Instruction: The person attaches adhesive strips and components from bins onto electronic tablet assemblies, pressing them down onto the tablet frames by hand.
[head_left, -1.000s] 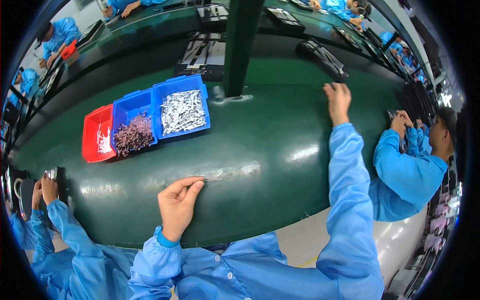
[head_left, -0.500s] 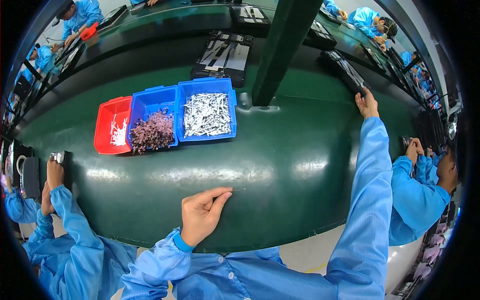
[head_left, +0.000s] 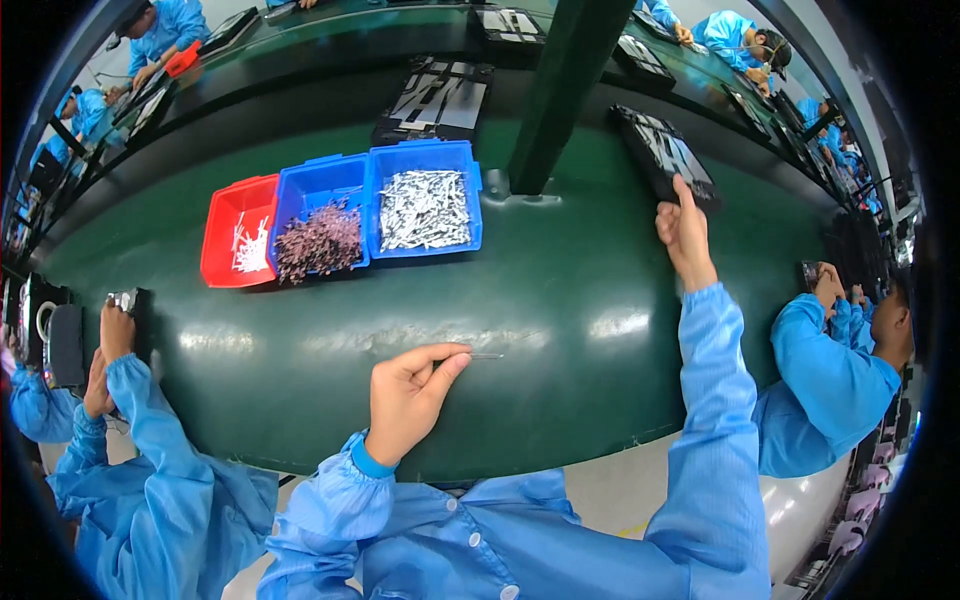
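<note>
My left hand is closed above the near middle of the green table, thumb and forefinger pinching a thin metal pick-like tool that points right; its exact kind is too small to tell. At the far right, my right hand reaches to the near end of a flat black device with silver panels and dark strips. One finger lies stretched along its edge while the others curl; part of the grip is hidden. The device sits tilted at an angle near the belt.
Left of centre stand a red bin of white sticks, a blue bin of reddish-brown small parts, and a blue bin of black-and-white strips. Another black device lies behind them. A green post rises nearby. Co-workers sit on both sides.
The black device at my right hand has been drawn left and nearer, my right arm bending back with it. My left hand keeps its pinch on the thin tool, little changed relative to the table.
</note>
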